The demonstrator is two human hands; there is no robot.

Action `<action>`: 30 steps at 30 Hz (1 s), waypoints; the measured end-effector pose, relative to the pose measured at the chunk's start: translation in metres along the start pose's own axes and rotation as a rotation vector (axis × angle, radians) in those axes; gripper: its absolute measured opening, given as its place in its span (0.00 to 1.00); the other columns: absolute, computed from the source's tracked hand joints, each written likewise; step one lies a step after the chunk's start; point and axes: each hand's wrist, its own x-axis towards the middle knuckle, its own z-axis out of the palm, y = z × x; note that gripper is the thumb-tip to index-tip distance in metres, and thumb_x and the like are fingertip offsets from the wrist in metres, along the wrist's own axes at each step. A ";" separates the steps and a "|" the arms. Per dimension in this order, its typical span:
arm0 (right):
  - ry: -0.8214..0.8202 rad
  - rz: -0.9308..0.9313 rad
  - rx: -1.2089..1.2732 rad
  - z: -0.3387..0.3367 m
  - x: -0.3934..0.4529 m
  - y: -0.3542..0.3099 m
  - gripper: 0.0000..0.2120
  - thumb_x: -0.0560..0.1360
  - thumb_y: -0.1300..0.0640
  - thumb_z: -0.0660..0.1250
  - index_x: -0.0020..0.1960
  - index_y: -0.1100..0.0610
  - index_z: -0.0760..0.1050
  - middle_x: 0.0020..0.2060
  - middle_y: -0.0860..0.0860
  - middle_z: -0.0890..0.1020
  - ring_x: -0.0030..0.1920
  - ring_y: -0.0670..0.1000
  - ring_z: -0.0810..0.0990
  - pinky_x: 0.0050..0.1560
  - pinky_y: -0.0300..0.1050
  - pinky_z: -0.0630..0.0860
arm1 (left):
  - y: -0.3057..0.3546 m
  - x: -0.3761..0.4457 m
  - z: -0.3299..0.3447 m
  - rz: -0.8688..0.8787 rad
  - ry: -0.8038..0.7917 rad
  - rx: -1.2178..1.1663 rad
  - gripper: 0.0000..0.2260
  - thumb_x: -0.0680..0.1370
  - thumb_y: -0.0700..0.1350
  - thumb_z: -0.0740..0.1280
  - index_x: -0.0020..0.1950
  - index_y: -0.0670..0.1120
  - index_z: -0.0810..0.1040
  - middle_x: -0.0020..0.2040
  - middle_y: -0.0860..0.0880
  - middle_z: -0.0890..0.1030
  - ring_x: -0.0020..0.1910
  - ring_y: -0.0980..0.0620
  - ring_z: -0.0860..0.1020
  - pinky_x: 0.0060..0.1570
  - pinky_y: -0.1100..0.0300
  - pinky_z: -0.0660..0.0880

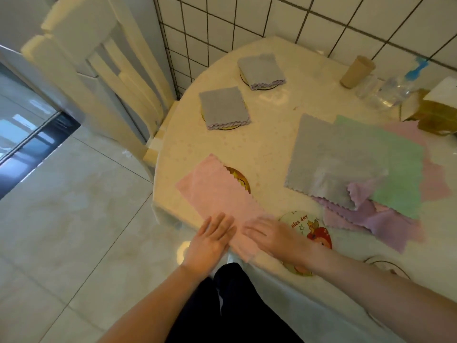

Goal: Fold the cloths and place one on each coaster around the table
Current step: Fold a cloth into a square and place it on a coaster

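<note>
Pink cloth (217,194), folded into a long strip, lies on the near edge of the round cream table (269,144), half over a coaster (238,178). White wall tiles (247,18) stand behind; a pale chair (99,65) sits beside. Left hand (210,240) and right hand (270,237) press flat on it, fingers straight. Two grey folded cloths (223,107) cover far coasters.

Head camera looks steeply down at table (267,149) edge.

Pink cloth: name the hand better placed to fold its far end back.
Left, probably. The left hand lies flat on the pink cloth in line with its far end, while the right hand presses the near end.
</note>
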 end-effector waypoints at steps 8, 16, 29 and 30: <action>-0.346 -0.205 -0.109 -0.003 0.036 0.100 0.40 0.67 0.71 0.67 0.76 0.56 0.56 0.75 0.54 0.61 0.74 0.53 0.61 0.69 0.51 0.66 | 0.001 0.002 -0.020 -0.177 -0.066 -0.379 0.22 0.82 0.57 0.50 0.69 0.50 0.73 0.71 0.52 0.71 0.73 0.52 0.64 0.73 0.52 0.57; -0.345 -0.257 0.072 0.004 0.048 0.124 0.33 0.73 0.64 0.65 0.75 0.52 0.59 0.73 0.49 0.64 0.72 0.48 0.63 0.66 0.44 0.67 | 0.010 0.022 -0.061 -0.867 0.114 -1.232 0.12 0.80 0.52 0.59 0.55 0.54 0.81 0.50 0.61 0.83 0.51 0.66 0.78 0.48 0.72 0.71; -0.188 0.659 0.589 0.003 0.144 0.115 0.12 0.77 0.51 0.62 0.35 0.48 0.70 0.28 0.44 0.72 0.31 0.44 0.70 0.32 0.43 0.64 | -0.042 0.048 -0.067 -1.476 0.311 -1.663 0.13 0.83 0.49 0.57 0.59 0.44 0.76 0.52 0.37 0.82 0.43 0.43 0.83 0.37 0.54 0.82; -0.195 0.681 0.583 0.004 0.147 0.115 0.11 0.77 0.51 0.62 0.36 0.50 0.71 0.28 0.45 0.72 0.31 0.46 0.70 0.32 0.44 0.64 | -0.043 0.048 -0.067 -1.484 0.313 -1.659 0.13 0.83 0.49 0.57 0.58 0.44 0.76 0.52 0.37 0.82 0.42 0.43 0.83 0.36 0.54 0.82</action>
